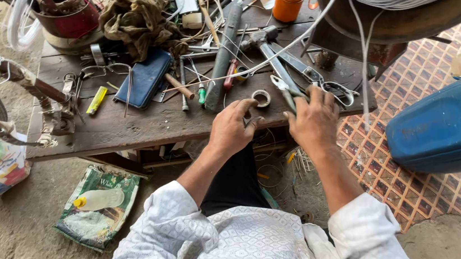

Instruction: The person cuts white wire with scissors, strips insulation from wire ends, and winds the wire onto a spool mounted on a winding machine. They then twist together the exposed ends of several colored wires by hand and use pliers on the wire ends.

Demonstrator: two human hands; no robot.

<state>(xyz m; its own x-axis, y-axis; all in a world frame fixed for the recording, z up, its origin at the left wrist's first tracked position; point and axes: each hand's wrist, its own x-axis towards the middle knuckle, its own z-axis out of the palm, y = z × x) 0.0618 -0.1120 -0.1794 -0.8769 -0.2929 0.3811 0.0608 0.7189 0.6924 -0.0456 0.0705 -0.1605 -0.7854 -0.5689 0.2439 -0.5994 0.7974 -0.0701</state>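
On a dark, scuffed wooden worktop, a small ring of tape, pale and round with an open centre, is laid flat near the front edge. It is found between the 2 hands: just beyond the left hand, whose fingers are curled loosely and close on nothing, the index tip almost at the ring. The right hand is rested on metal pliers with long grey jaws; its fingers are bent over the handles, though whether they are clamped cannot be told. A thin white wire is stretched slantwise above the ring.

Also listed: a blue flat case, a yellow marker, a green-handled screwdriver, an orange oil can, a crumpled olive rag, and scissors.

Sandy ground is seen below, with a printed packet, a blue plastic drum and a patterned lattice mat. White embossed sleeves are worn.
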